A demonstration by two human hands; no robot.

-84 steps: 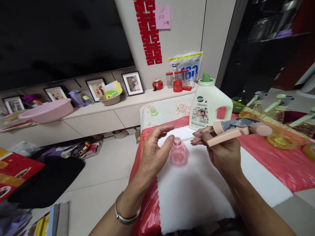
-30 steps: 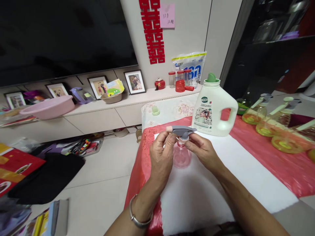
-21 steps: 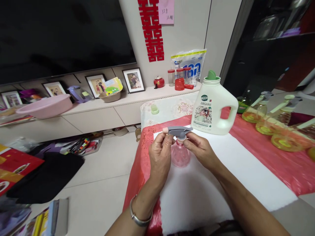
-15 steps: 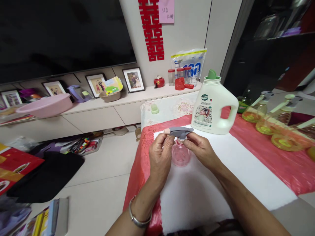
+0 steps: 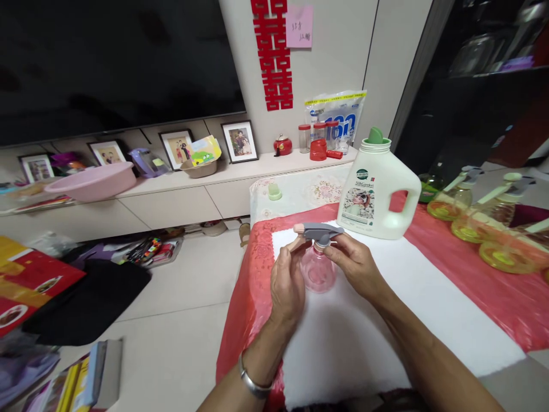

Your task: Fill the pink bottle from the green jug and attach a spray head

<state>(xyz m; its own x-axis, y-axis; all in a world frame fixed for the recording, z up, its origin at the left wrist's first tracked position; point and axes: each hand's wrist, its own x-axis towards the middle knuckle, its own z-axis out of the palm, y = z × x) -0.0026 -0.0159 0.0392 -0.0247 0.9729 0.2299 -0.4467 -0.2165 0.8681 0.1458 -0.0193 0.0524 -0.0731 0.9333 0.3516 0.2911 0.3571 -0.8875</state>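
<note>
A small round pink spray bottle (image 5: 318, 273) stands on a white cloth (image 5: 364, 326) near the table's left end. A grey and peach trigger sprayer head (image 5: 318, 232) sits on its neck, nozzle pointing left. My left hand (image 5: 286, 286) grips the bottle's left side, its fingers under the peach trigger. My right hand (image 5: 355, 264) pinches the collar at the neck from the right. Part of the bottle is hidden behind my fingers.
A white detergent jug (image 5: 377, 191) with a green cap stands just behind. Yellow spray bottles (image 5: 480, 214) line the red tablecloth (image 5: 472, 286) at right. A small green cap (image 5: 274, 191) lies on the far cloth. Floor clutter and a low cabinet (image 5: 171, 200) are at left.
The sprayer head, earlier held apart in my right hand with its tube at the bottle's mouth, now sits on the neck. Both hands stay around it; the view shifted slightly.
</note>
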